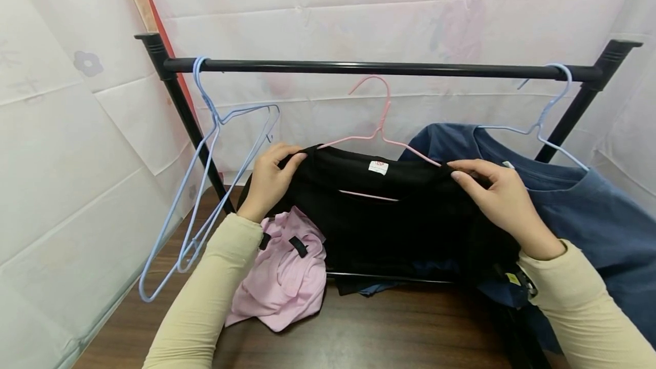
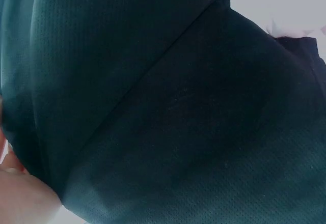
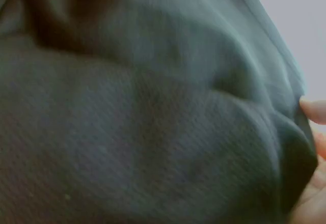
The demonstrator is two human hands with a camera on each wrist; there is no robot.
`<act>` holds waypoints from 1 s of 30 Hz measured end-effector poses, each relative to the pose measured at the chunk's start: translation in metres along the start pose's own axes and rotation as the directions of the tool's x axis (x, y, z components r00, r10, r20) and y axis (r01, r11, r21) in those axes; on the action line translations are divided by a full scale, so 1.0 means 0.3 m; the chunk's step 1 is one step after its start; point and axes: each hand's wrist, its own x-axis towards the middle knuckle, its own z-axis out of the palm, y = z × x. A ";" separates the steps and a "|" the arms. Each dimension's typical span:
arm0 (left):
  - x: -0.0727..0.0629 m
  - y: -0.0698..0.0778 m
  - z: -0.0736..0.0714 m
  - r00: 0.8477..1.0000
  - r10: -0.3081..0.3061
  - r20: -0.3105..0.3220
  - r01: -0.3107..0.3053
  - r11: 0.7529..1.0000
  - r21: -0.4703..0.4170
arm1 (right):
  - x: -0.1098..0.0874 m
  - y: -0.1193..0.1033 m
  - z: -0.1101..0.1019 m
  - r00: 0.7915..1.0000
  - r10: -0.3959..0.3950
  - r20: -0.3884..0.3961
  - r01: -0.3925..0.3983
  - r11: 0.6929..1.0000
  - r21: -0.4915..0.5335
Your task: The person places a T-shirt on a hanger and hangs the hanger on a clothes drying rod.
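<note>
A black shirt [image 1: 379, 226] with a white neck label hangs spread between my two hands in the head view. Inside its neckline sits a pink hanger [image 1: 380, 130], its hook just below the black rail and apart from it. My left hand [image 1: 271, 178] pinches the shirt at the left shoulder, thumb against fingers. At the other shoulder my right hand [image 1: 494, 198] pinches the cloth the same way. Dark fabric [image 2: 178, 107] fills most of the left wrist view, with part of the hand at the lower left. Blurred cloth [image 3: 153, 142] covers the right wrist view.
The black rail [image 1: 359, 67] crosses above. Light blue hangers [image 1: 205, 187] hang at its left end. A blue shirt [image 1: 574, 204] on a light blue hanger [image 1: 543, 121] hangs at the right. Pink cloth [image 1: 287, 278] lies low left, above the brown wooden surface [image 1: 389, 329].
</note>
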 end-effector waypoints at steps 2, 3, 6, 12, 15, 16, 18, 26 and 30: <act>0.003 -0.003 0.000 1.000 0.011 -0.025 -0.011 1.000 -0.003 | 0.002 0.003 -0.010 1.000 -0.022 -0.002 0.022 1.000 -0.002; 0.004 -0.003 0.000 0.999 0.014 -0.035 -0.014 1.000 -0.004 | 0.003 0.004 -0.015 0.999 -0.032 -0.005 0.032 0.999 -0.002; 0.009 -0.001 -0.001 0.998 0.020 -0.053 -0.021 1.000 -0.010 | 0.004 0.009 -0.026 0.999 -0.043 -0.014 0.043 0.999 -0.006; 0.014 0.009 -0.001 0.998 0.038 -0.039 -0.039 0.999 -0.023 | 0.002 0.015 -0.034 0.998 -0.063 -0.005 0.063 0.996 -0.061; 0.015 0.016 -0.001 0.999 0.047 -0.024 -0.047 0.999 -0.006 | -0.001 0.017 -0.035 0.997 -0.076 -0.020 0.074 0.993 -0.087; 0.015 0.018 0.000 0.999 0.051 -0.019 -0.051 0.999 0.007 | -0.003 0.017 -0.034 0.996 -0.081 -0.027 0.078 0.993 -0.090; 0.017 0.023 0.002 0.998 0.065 -0.008 -0.065 0.997 0.040 | -0.005 0.017 -0.034 0.995 -0.085 -0.047 0.081 0.993 -0.088; 0.026 0.028 0.011 0.997 0.066 0.046 -0.070 0.994 0.085 | -0.014 0.015 -0.040 0.991 -0.091 -0.097 0.085 0.994 -0.063; 0.021 0.023 0.004 0.996 0.044 0.073 -0.050 0.996 0.077 | -0.018 0.011 -0.045 0.992 -0.079 -0.101 0.073 0.995 -0.061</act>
